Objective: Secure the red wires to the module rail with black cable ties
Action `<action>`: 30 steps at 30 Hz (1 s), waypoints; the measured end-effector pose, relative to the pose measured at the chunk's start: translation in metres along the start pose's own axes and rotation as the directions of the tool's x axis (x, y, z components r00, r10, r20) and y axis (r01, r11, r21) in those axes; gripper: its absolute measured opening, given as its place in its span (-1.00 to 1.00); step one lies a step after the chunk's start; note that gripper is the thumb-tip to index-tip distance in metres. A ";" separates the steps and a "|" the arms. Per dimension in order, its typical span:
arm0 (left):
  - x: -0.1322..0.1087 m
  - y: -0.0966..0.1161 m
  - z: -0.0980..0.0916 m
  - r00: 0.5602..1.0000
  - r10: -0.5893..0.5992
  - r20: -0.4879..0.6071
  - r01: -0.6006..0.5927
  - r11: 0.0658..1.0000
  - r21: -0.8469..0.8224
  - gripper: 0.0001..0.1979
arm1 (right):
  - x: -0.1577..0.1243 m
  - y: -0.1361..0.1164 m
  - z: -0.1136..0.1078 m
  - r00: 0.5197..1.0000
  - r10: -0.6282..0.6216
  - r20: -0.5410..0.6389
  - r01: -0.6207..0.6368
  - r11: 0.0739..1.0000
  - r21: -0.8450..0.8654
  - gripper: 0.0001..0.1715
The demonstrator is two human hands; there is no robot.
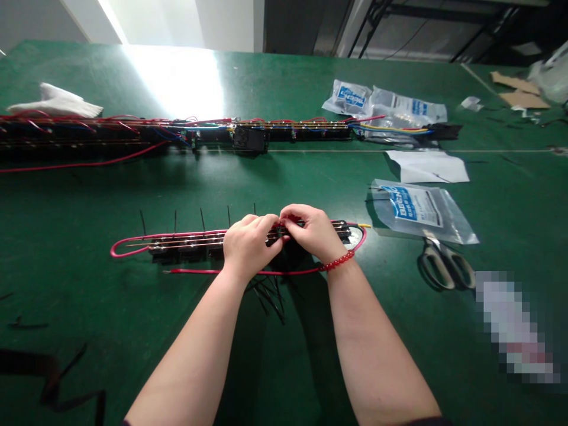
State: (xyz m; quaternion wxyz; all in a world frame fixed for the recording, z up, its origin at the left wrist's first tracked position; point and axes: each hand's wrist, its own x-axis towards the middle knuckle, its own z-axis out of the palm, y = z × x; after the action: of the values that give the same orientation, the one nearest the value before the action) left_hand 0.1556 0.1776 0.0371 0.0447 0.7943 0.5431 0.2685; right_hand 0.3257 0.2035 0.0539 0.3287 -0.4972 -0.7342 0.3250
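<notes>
A black strip with metal rods [184, 244] lies lengthwise on the green table, a red cable [126, 241] looped along it. Several black cable ties [203, 219] stick up from its far edge. My left hand [249, 242] rests over the strip's middle, its thumb and fingers closed. From the right, my right hand [310, 231], with a red bead bracelet at the wrist, meets it in a pinch at the red cable. What the fingertips hold is hidden. Loose black cable ties [270, 299] lie just below the hands.
Behind runs a longer wired black strip [306, 131]. To the right are scissors [444, 263], a labelled plastic bag [421, 210], white paper [428, 167] and more bags [408, 107]. A white cloth [55, 100] lies far left, black straps [26, 362] near left.
</notes>
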 end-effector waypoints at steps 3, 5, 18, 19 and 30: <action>0.000 0.000 0.001 1.000 0.001 0.003 -0.001 1.000 0.000 -0.75 | -0.001 0.000 0.000 1.000 0.016 0.007 -0.016 1.000 0.015 -0.84; 0.000 -0.001 0.001 1.000 0.005 -0.001 -0.005 1.000 0.002 -0.74 | -0.001 0.000 0.000 1.000 0.020 0.007 -0.020 0.999 0.024 -0.83; 0.000 0.000 0.000 1.000 -0.001 0.014 0.001 1.000 0.006 -0.75 | 0.000 0.000 0.000 1.000 -0.003 -0.012 0.003 1.000 0.007 -0.83; 0.000 0.000 0.000 1.000 0.001 0.015 -0.001 1.000 0.009 -0.74 | 0.000 0.000 0.000 1.000 -0.002 -0.014 0.002 1.000 0.006 -0.84; 0.000 0.000 -0.002 1.000 -0.001 0.027 0.001 1.000 -0.008 -0.75 | 0.000 0.002 0.000 1.000 0.016 0.002 -0.016 0.999 0.037 -0.84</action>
State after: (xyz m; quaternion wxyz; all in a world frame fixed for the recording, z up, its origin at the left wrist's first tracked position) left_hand 0.1550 0.1775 0.0386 0.0555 0.7975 0.5416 0.2600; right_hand 0.3271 0.2042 0.0521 0.3345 -0.4966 -0.7244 0.3418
